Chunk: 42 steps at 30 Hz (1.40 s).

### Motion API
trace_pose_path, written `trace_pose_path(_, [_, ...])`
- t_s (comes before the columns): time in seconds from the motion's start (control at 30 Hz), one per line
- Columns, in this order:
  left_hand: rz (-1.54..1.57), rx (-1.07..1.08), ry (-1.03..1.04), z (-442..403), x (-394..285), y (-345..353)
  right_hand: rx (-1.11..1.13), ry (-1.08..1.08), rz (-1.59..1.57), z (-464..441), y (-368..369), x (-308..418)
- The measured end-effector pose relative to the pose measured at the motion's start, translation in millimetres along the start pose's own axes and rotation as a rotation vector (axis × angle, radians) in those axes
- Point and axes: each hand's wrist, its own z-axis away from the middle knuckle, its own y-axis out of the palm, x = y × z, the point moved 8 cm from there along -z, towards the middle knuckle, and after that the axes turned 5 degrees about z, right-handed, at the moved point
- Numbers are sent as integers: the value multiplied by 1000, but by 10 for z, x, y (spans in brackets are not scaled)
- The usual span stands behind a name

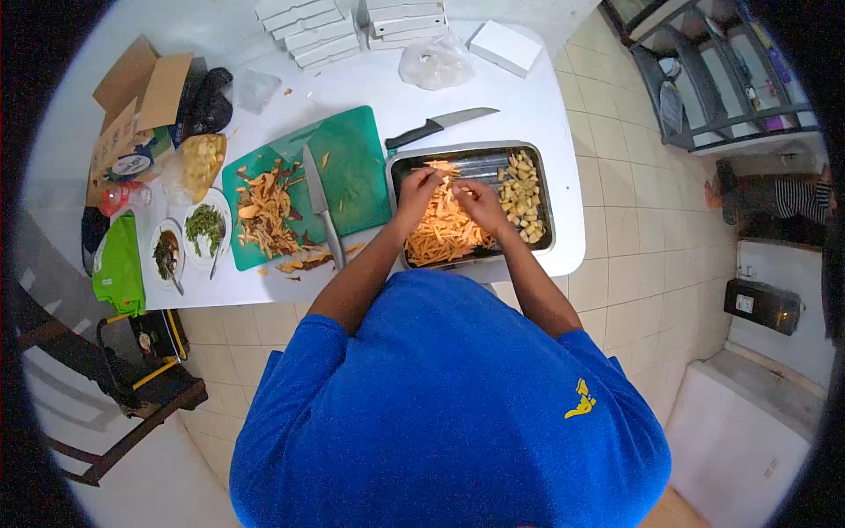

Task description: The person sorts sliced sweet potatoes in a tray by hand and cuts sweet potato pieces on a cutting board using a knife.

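1. The left hand is held over the upper left part of a metal tray, near the centre of the frame. Its fingers are bent, and their tips are brought close to those of the other hand.
2. The right hand is placed just beside it, toward the right of the frame, with the fingers also curled inward. Whether something small is pinched by either hand cannot be told, because the fingertips are too small and partly hidden.
3. The orange strips are heaped below both hands, in the left and middle part of the tray. Pale chunks are gathered along its right side.
4. To the left of the tray, a green cutting board is laid on the white table. Orange and brown peelings are piled on its left half.
5. A large knife is laid across the board, its handle pointed to the bottom of the frame. A black-handled knife is placed above the tray.
6. At the left of the frame, green vegetables are served on a white plate, and an open cardboard box is seen farther up.
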Motion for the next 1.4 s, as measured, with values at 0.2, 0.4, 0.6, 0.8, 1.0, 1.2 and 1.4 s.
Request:
trace_pose_path(0.2, [-108,8,90,281,-256,25,-68,-266,100,271,-34,43])
trace_pose_path(0.4, [-428,125,273,515,-385,52,-180,-373,318,583,-143,185])
trace_pose_path(0.6, [-504,46,349,591,-425,-50,-209,-347,400,691,-185,-30])
trace_pose_path(0.8, [-662,121,259,619,-154,-48,-202,-363,411,724,-162,225])
trace_pose_path(1.0, [-860,242,211,566,-17,97,-254,-387,723,443,55,-79])
trace_pose_path(1.2, [-685,240,1,429,-74,51,-346,-219,660,144,-174,-168])
trace_pose_path(1.4, [-637,-89,-38,361,115,-196,-142,178,661,-171,-292,-708])
